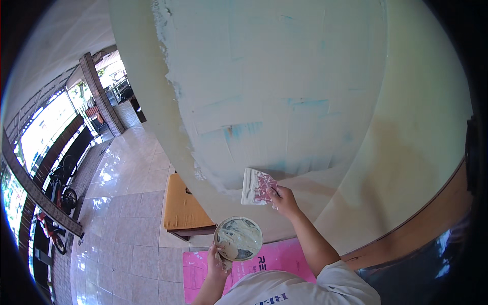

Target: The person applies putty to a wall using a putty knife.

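My right hand [285,201] is closed around a wide putty knife [259,186], pink with white putty smeared over it. The knife's upper edge lies against or very near the wall [274,76], at the lower part of a white putty coat streaked with pale blue. Lower and to the left, my left hand [217,263] grips a round tub [245,223] by its near side. White putty and dark patches show inside the tub, and a pale rounded piece lies at its near left; I cannot tell what it is. Putty also sticks to my left fingers.
A bench with an orange-yellow cushion [185,206] stands left of the tub, close to the wall. Below me lies a pink printed sheet [284,254] on the tiled floor [134,229]. Motorbikes [63,195] are parked at the far left. A dark glossy surface [417,269] fills the lower right.
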Demonstrator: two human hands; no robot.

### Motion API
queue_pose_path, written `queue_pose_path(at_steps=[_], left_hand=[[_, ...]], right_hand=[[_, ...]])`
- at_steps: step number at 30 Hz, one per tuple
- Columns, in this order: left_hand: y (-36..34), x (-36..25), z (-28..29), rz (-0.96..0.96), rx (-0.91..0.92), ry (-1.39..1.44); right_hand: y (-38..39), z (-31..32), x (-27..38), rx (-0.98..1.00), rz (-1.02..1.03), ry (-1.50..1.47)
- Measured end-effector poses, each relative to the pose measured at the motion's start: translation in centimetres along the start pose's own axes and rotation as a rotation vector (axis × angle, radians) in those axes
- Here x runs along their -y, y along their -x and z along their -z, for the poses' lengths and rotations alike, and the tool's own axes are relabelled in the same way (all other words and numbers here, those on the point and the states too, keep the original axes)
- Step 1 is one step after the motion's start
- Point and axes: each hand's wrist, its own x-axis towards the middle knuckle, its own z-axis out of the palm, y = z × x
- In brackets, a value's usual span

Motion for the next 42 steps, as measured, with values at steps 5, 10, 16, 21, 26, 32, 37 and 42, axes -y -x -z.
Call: queue_pose_path(at_steps=[5,10,16,21,26,32,37,42], left_hand=[[0.1,-0.6,-0.3,0.01,0.011,-0.038],[-0.2,-1.7,-0.5,0.054,0.006,-0.006],[-0.4,-2.6,-1.6,0.093,0.166,-0.018],[-1.4,-3.2,0.0,0.112,0.243,-0.123],[-1.5,-2.9,0.2,0.169,0.173,-0.109],[-1.0,-3.0,-0.4,0.201,0.173,-0.118],[-1.3,-3.1,-0.6,0.187,0.129,-0.116],[-0.5,-2.3,-1.8,0.173,0.114,-0.101]], right_hand=[[1.4,1.1,0.3,0.065,0.027,-0.156],[1.7,1.9,3.4,-0.017,0.02,-0.188],[1.0,0.4,2.5,-0.151,0.115,-0.012],[1.2,-1.4,4.1,-0.172,0.075,-0.072],[1.6,-1.3,4.9,-0.182,-0.057,0.01],[-1.0,-2.1,1.7,-0.443,0.184,0.224],[-1.2,0.0,0.7,-0.592,0.166,0.318],[-0.7,4.5,0.0,-0.67,0.153,0.233]])
